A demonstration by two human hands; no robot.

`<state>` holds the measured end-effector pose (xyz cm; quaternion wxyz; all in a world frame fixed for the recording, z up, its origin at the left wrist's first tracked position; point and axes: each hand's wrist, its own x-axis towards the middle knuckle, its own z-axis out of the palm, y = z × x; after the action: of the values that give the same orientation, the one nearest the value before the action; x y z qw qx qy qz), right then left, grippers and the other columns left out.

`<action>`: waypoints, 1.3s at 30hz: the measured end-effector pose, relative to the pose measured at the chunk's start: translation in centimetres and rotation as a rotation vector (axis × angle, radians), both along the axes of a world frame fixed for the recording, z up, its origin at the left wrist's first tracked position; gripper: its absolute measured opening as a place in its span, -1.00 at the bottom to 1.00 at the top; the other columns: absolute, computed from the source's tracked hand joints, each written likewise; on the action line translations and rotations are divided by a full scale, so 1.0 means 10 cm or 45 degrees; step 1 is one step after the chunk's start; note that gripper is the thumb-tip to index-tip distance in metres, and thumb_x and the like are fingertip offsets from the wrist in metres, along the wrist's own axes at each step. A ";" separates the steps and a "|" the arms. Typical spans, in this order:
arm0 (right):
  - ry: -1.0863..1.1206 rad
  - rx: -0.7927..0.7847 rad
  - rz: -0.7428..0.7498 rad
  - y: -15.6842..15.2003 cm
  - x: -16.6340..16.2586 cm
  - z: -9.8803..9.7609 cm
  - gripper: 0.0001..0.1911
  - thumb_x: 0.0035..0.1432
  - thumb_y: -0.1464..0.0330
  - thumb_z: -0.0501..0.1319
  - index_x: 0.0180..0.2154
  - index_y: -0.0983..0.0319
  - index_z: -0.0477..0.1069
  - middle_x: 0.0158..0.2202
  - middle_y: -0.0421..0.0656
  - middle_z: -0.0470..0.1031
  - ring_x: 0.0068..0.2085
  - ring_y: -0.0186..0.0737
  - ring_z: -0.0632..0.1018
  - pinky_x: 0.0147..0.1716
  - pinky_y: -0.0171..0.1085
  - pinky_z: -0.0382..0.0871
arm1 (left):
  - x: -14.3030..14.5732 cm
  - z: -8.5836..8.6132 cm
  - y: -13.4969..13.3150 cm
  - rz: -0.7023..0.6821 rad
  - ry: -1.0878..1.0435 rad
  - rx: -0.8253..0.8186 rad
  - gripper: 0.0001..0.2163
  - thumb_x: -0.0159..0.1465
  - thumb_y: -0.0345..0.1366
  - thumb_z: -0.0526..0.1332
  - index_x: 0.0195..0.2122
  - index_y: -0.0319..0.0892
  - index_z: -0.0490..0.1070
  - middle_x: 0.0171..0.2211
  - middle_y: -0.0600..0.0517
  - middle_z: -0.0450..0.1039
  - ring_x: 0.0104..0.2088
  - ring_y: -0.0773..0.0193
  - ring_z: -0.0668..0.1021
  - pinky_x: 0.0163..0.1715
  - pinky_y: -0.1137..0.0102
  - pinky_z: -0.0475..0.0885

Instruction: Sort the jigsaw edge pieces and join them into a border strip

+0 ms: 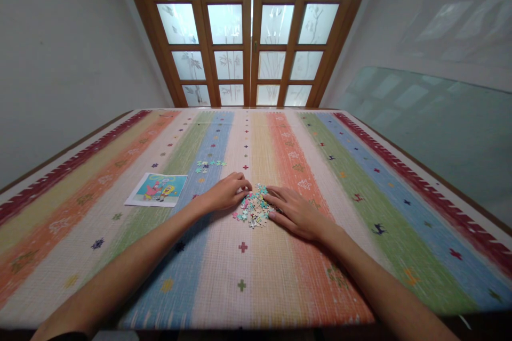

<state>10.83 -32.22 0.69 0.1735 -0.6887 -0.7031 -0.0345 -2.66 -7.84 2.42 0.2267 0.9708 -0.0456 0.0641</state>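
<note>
A small heap of loose jigsaw pieces (255, 209) lies mid-table on a striped woven cloth (256, 277). My left hand (227, 192) rests at the heap's left edge with its fingers curled, the fingertips touching the pieces. On the heap's right side lies my right hand (295, 212), its fingers stretched out flat against the pieces. A printed cartoon picture (157, 189) sits flat on the cloth to the left of my left hand. A few joined pieces (208, 164) lie a little farther back.
The cloth covers a wide table with a wooden edge (440, 181). Behind the table stand wooden doors with frosted glass panes (252, 32). White walls close in on both sides.
</note>
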 end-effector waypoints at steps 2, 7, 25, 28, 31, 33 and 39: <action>-0.002 -0.001 -0.005 0.00 0.00 0.01 -0.53 0.49 0.15 -0.02 0.26 0.23 0.31 0.29 0.12 0.32 0.25 0.03 0.40 0.24 0.11 0.33 | -0.01 0.01 0.01 0.023 0.002 -0.008 -0.85 0.39 -0.29 0.14 -0.19 -0.15 0.50 -0.22 -0.07 0.46 -0.20 0.15 0.48 -0.09 0.24 0.42; 0.008 -0.010 -0.001 0.00 -0.02 0.04 -0.54 0.49 0.15 -0.02 0.26 0.21 0.32 0.28 0.10 0.34 0.24 0.04 0.41 0.21 0.11 0.35 | -0.08 0.07 0.04 0.131 0.008 -0.052 -0.89 0.32 -0.23 0.21 -0.31 -0.13 0.43 -0.30 -0.04 0.47 -0.30 0.17 0.48 -0.18 0.23 0.43; -0.026 -0.010 0.002 0.00 0.00 0.01 -0.54 0.50 0.14 -0.03 0.26 0.20 0.29 0.30 0.09 0.33 0.24 0.02 0.41 0.23 0.07 0.34 | -0.40 0.10 0.71 0.769 -0.135 0.298 -0.85 0.25 -0.29 0.18 -0.34 -0.14 0.55 -0.36 -0.06 0.53 -0.25 0.06 0.54 -0.10 0.19 0.43; -0.023 -0.010 0.007 0.00 0.00 0.01 -0.53 0.50 0.14 -0.04 0.25 0.22 0.30 0.29 0.10 0.33 0.24 0.02 0.41 0.22 0.07 0.34 | -0.38 0.07 0.73 0.789 -0.128 0.311 -0.84 0.23 -0.31 0.18 -0.34 -0.16 0.56 -0.37 -0.08 0.54 -0.24 0.05 0.55 -0.10 0.19 0.43; -0.022 -0.018 0.004 0.00 0.00 0.00 -0.53 0.50 0.14 -0.05 0.24 0.24 0.31 0.29 0.11 0.33 0.24 0.03 0.41 0.23 0.08 0.34 | -0.35 0.05 0.72 0.773 -0.110 0.299 -0.83 0.22 -0.29 0.18 -0.35 -0.17 0.57 -0.39 -0.08 0.54 -0.26 0.05 0.56 -0.10 0.20 0.43; -0.011 -0.013 0.003 0.00 0.01 -0.01 -0.53 0.50 0.13 -0.04 0.25 0.22 0.30 0.29 0.11 0.33 0.25 0.02 0.40 0.23 0.09 0.34 | -0.33 0.04 0.72 0.764 -0.103 0.292 -0.82 0.22 -0.26 0.18 -0.37 -0.16 0.58 -0.40 -0.07 0.54 -0.27 0.06 0.56 -0.10 0.21 0.43; -0.028 -0.001 0.023 0.00 0.01 -0.01 -0.52 0.51 0.14 -0.07 0.25 0.24 0.30 0.29 0.12 0.32 0.24 0.02 0.41 0.23 0.09 0.34 | -0.30 0.02 0.73 0.779 -0.127 0.277 -0.79 0.20 -0.24 0.19 -0.30 -0.18 0.61 -0.39 -0.07 0.54 -0.27 0.07 0.55 -0.09 0.24 0.42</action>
<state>10.97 -32.22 0.57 0.1658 -0.6820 -0.7111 -0.0404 -5.69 -0.51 2.64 0.0895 0.9536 0.2305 0.1715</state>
